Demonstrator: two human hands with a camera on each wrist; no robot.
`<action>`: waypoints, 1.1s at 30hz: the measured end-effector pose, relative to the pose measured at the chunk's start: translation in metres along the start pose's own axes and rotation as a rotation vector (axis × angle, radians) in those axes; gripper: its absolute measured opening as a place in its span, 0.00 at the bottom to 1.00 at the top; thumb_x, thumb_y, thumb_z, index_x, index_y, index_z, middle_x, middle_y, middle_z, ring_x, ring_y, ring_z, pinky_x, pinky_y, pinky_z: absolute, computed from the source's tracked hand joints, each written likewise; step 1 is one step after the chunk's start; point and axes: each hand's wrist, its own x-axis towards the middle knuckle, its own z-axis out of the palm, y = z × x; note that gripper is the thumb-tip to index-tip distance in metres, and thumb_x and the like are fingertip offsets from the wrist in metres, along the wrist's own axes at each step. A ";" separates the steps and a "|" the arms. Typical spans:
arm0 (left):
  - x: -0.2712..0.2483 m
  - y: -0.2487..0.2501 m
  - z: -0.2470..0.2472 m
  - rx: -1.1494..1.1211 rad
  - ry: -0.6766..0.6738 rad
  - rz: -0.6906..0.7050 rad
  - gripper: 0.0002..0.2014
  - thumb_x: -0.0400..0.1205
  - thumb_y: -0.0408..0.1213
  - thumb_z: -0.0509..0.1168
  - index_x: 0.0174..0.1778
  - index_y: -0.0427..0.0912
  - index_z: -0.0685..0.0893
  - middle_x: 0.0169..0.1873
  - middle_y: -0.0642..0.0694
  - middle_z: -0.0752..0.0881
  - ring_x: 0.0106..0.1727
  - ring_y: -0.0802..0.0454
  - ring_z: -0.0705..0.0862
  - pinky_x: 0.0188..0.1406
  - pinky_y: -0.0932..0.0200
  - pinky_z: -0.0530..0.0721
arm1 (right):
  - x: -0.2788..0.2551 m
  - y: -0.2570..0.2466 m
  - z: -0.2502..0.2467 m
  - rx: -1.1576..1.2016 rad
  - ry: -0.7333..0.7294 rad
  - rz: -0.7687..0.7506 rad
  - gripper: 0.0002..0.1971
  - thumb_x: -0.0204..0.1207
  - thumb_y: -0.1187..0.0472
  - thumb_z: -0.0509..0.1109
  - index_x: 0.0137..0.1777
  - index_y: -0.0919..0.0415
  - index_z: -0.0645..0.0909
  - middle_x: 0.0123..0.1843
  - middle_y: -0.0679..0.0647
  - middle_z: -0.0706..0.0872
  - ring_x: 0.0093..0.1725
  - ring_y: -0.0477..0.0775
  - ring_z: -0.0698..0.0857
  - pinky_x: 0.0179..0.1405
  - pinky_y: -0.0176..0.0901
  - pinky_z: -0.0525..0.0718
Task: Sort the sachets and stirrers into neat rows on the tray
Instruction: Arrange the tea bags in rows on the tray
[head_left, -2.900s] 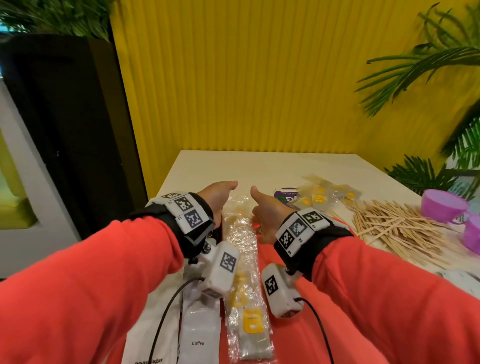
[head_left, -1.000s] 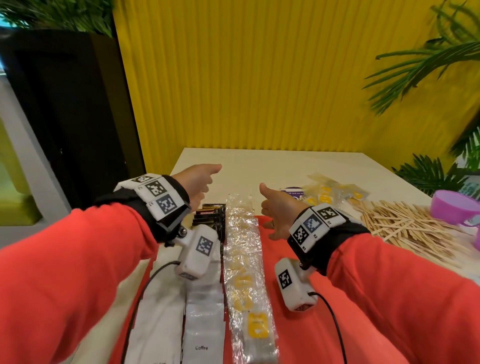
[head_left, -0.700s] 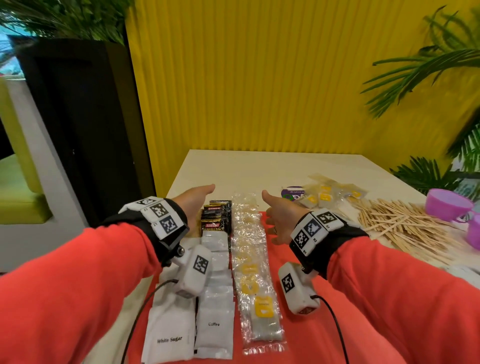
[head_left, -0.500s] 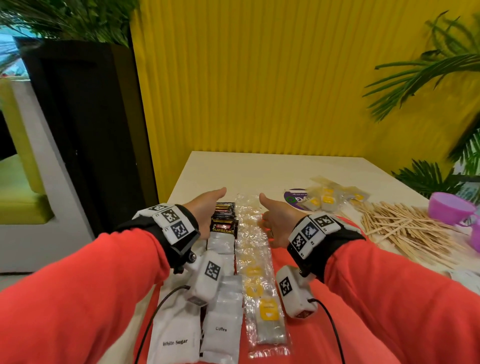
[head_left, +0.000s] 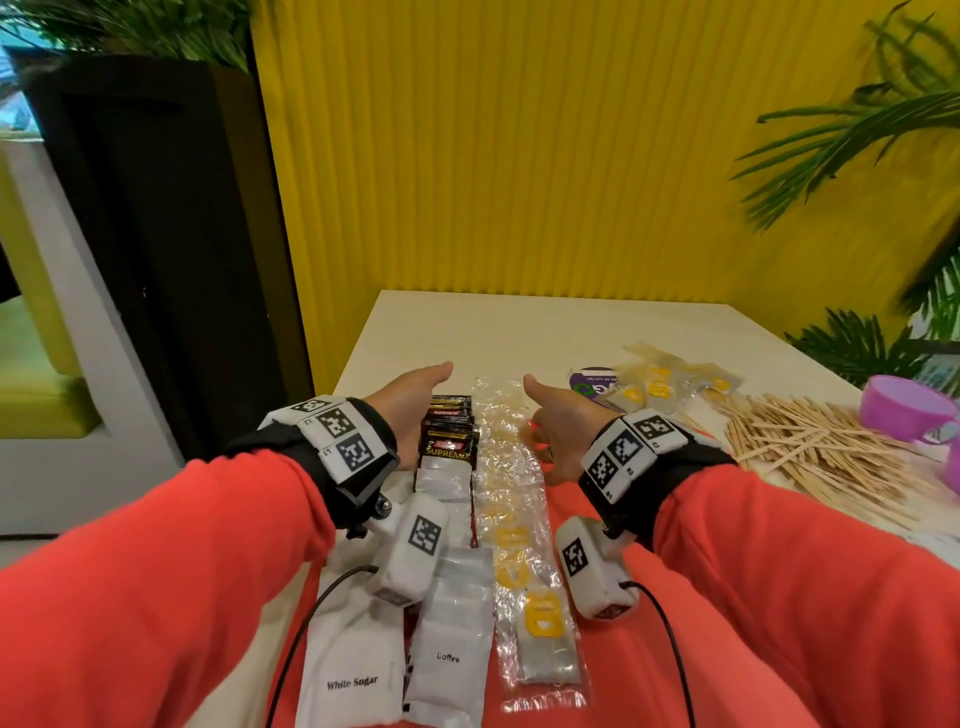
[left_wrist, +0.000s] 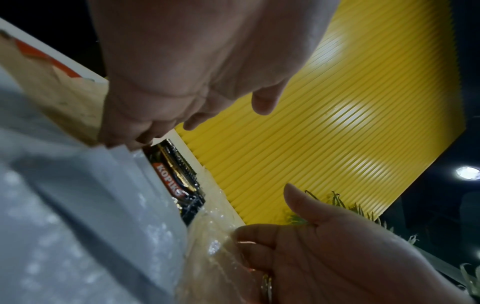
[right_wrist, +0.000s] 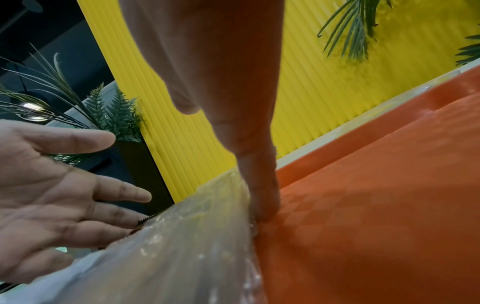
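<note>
On the red tray lie three rows: white sugar sachets, coffee sachets ending in black Kopiko sachets, and clear sachets with yellow labels. My left hand stands on edge, fingers straight, at the left of the black sachets. My right hand stands on edge too, its little-finger side on the tray against the clear row. Neither hand holds anything. Wooden stirrers lie in a loose heap on the table.
More clear sachets and a round purple-green item lie on the cream table beyond the tray. Purple cups stand at the far right. A yellow ribbed wall and plants are behind.
My left hand has come down and inward from further left to the side of the black sachets. My right hand has stayed beside the clear row.
</note>
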 end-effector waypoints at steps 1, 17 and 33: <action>-0.006 0.000 0.001 0.012 0.003 0.005 0.30 0.87 0.52 0.51 0.82 0.42 0.52 0.53 0.44 0.79 0.45 0.46 0.81 0.42 0.51 0.77 | -0.004 0.001 -0.001 0.009 -0.013 0.018 0.34 0.80 0.37 0.54 0.77 0.62 0.63 0.35 0.53 0.69 0.30 0.49 0.62 0.36 0.41 0.64; -0.067 -0.059 -0.010 0.515 -0.083 0.102 0.60 0.65 0.36 0.81 0.83 0.47 0.43 0.83 0.45 0.48 0.83 0.44 0.50 0.81 0.45 0.50 | -0.088 0.030 -0.008 0.028 -0.121 0.125 0.43 0.80 0.35 0.48 0.82 0.65 0.40 0.84 0.65 0.45 0.83 0.65 0.47 0.77 0.66 0.49; -0.076 -0.080 0.012 0.012 0.013 0.102 0.31 0.82 0.46 0.61 0.80 0.42 0.61 0.80 0.40 0.61 0.80 0.42 0.60 0.79 0.46 0.59 | -0.139 0.053 0.027 0.025 -0.148 0.022 0.39 0.81 0.35 0.48 0.79 0.69 0.59 0.56 0.57 0.70 0.46 0.51 0.71 0.49 0.43 0.72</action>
